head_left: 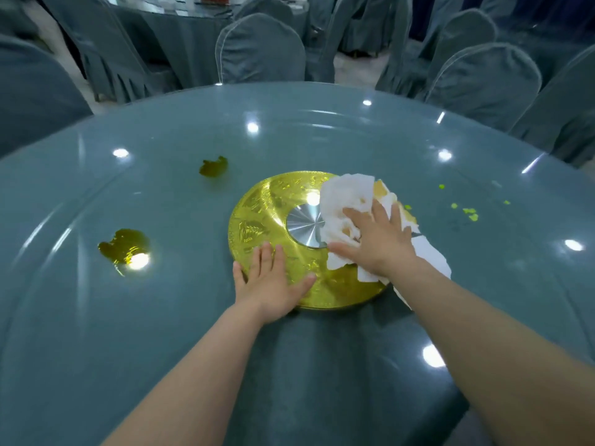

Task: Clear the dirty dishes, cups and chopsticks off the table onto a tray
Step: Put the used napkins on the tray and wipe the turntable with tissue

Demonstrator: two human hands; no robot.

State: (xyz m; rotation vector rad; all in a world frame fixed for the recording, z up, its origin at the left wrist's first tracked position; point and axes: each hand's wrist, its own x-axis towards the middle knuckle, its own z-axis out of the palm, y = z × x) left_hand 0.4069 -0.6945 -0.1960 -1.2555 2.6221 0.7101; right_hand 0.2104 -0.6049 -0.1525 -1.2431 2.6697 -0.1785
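The glass tabletop (322, 123) is lying open across its far half and along the near edge; two yellow-green puddles, one (124, 246) at the left and one (214, 166) farther back, are sitting in the way on the left side; small green scraps (467, 212) are dotting the right side; the gold disc (267, 214) is taking up the centre, with the left hand (272, 284) lying flat on its near rim and the right hand (376, 239) pressing white paper napkins (347, 194) over its right part; covered chairs (260, 48) are crowding the far rim.
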